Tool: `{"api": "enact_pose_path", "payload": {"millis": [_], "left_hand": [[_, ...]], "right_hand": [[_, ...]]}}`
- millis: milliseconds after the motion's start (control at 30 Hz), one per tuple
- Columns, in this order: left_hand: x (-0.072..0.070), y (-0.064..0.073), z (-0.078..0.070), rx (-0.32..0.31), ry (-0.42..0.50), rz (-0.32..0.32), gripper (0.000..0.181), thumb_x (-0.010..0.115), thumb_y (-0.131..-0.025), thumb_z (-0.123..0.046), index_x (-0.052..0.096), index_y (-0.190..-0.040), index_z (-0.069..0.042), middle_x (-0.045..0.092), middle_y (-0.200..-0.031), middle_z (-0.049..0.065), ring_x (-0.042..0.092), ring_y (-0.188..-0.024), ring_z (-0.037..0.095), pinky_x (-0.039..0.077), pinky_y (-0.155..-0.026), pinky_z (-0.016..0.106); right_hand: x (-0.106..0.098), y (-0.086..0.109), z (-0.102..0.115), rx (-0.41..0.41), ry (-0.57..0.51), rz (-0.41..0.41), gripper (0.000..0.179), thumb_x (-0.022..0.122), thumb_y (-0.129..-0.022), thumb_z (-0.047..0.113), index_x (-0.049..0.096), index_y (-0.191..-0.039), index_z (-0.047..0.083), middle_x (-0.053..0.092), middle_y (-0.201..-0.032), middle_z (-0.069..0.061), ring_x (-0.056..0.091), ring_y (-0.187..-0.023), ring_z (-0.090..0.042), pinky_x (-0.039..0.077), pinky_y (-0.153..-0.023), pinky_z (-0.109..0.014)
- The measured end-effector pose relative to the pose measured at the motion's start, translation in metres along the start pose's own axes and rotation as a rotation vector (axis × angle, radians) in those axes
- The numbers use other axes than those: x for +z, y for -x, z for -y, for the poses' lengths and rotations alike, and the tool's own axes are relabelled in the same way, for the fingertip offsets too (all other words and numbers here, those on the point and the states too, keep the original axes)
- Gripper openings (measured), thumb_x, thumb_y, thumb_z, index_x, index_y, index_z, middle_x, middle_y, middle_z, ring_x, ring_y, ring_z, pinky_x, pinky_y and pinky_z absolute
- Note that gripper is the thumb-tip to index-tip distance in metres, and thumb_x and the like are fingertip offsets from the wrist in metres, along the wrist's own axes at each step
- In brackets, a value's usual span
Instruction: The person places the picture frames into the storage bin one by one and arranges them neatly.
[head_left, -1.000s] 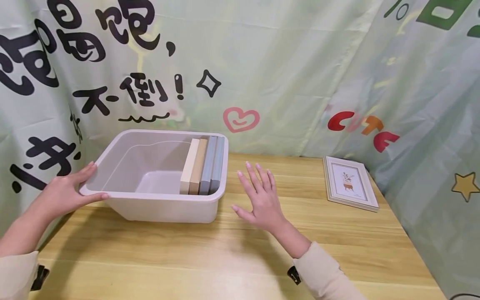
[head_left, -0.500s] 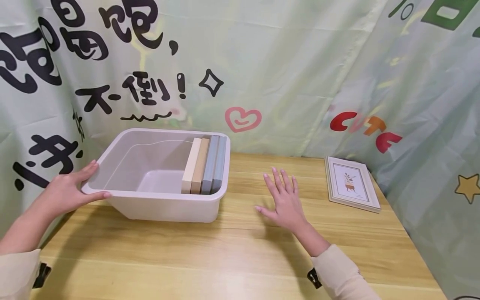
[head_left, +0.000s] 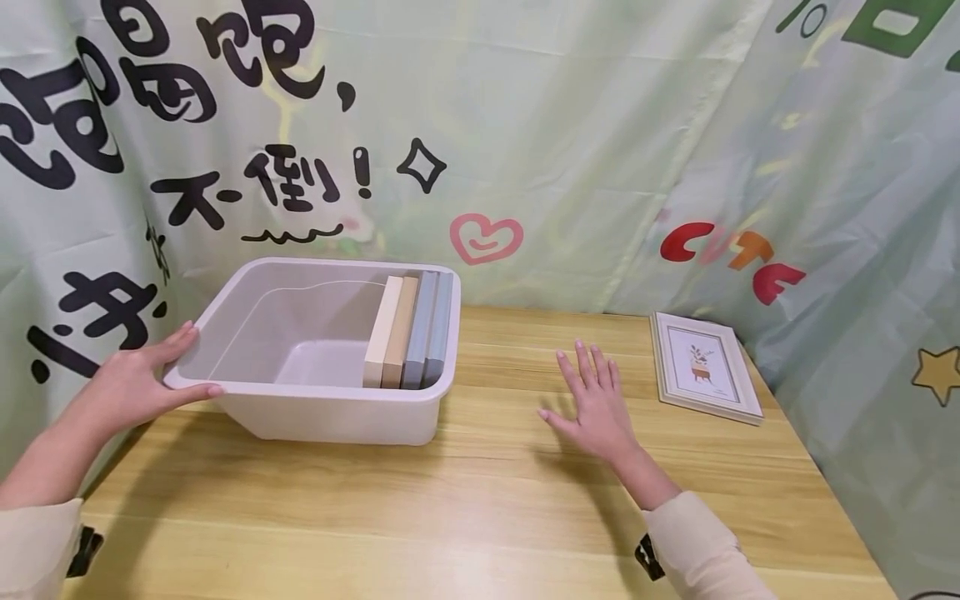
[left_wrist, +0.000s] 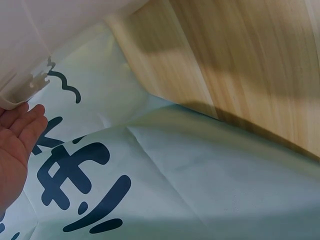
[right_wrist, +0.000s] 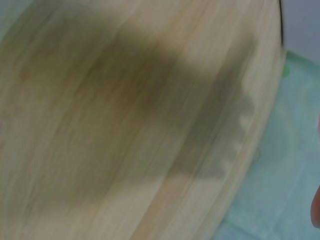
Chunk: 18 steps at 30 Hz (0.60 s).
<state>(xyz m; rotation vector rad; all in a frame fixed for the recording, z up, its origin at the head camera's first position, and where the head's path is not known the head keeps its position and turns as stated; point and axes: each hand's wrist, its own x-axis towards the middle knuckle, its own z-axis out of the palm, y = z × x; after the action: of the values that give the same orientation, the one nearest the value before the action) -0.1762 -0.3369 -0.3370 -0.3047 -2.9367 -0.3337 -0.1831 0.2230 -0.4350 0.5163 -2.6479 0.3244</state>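
My left hand (head_left: 135, 383) holds the left front corner of a pale plastic storage bin (head_left: 330, 412), thumb along the rim. In the left wrist view, the fingers (left_wrist: 30, 122) touch the underside of the bin's rim (left_wrist: 12, 102). Several slim rectangular slabs stand on edge side by side at the bin's right end: a cream slab (head_left: 372, 374), a tan slab (head_left: 392, 376) and blue-grey slabs (head_left: 412, 375). Over the table my right hand (head_left: 596, 412) is spread and holds nothing, between the bin and a white picture frame (head_left: 697, 367) lying flat with a potted-plant print.
The light wooden table (head_left: 480, 517) reaches back to a pale green printed curtain (head_left: 555, 167), which also hangs along both sides. The left part of the bin shows its bare floor. A dark cable (head_left: 930, 594) shows at the lower right corner.
My right hand has moved right, away from the bin and closer to the picture frame, fingers still spread. The left hand keeps its hold on the bin, which stays in place.
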Motion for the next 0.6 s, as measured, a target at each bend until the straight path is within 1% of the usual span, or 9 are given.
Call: {"api": "enact_pose_path", "payload": {"millis": [100,200,300,467,600], "left_hand": [[0.0,0.0,0.0,-0.001,0.001,0.001,0.095,0.073,-0.071,-0.05,0.033,-0.139,0.003,0.034,-0.141,0.027,0.045,-0.103,0.061,0.043,-0.075,0.061],[0.0,0.0,0.0,0.002,-0.002,-0.002,0.095,0.073,-0.071,-0.05,0.034,-0.139,0.004,0.034,-0.14,0.027,0.045,-0.104,0.061,0.043,-0.075,0.062],[-0.001,0.001,0.0,0.003,0.0,-0.004,0.095,0.073,-0.071,-0.05,0.034,-0.138,0.004,0.035,-0.14,0.027,0.044,-0.104,0.061,0.043,-0.075,0.061],[-0.001,0.0,-0.001,0.001,0.002,-0.002,0.095,0.073,-0.07,-0.05,0.034,-0.138,0.004,0.034,-0.14,0.028,0.047,-0.101,0.061,0.044,-0.073,0.06],[-0.001,0.001,-0.002,0.0,0.006,-0.002,0.096,0.074,-0.07,-0.05,0.034,-0.138,0.004,0.034,-0.139,0.029,0.048,-0.099,0.06,0.044,-0.071,0.06]], "right_hand": [[-0.002,0.002,-0.01,0.033,-0.028,0.041,0.093,0.026,-0.082,0.078,0.027,-0.146,0.01,0.012,-0.154,-0.022,0.005,-0.144,-0.037,0.008,-0.112,-0.058],[-0.003,0.006,-0.021,0.05,-0.048,0.052,0.089,0.04,-0.083,0.071,0.029,-0.146,0.008,0.011,-0.154,-0.023,0.005,-0.143,-0.039,0.008,-0.112,-0.058],[-0.004,0.011,-0.031,0.085,-0.052,0.072,0.085,0.049,-0.084,0.062,0.028,-0.146,0.007,0.01,-0.154,-0.024,0.003,-0.143,-0.039,0.007,-0.112,-0.058],[-0.009,0.02,-0.048,0.18,-0.063,0.105,0.08,0.055,-0.086,0.049,0.025,-0.146,0.006,0.006,-0.155,-0.023,-0.002,-0.143,-0.039,0.008,-0.111,-0.06],[-0.012,0.028,-0.06,0.212,-0.069,0.125,0.079,0.053,-0.087,0.047,0.023,-0.147,0.005,0.005,-0.155,-0.023,-0.004,-0.143,-0.039,0.007,-0.111,-0.06]]}}
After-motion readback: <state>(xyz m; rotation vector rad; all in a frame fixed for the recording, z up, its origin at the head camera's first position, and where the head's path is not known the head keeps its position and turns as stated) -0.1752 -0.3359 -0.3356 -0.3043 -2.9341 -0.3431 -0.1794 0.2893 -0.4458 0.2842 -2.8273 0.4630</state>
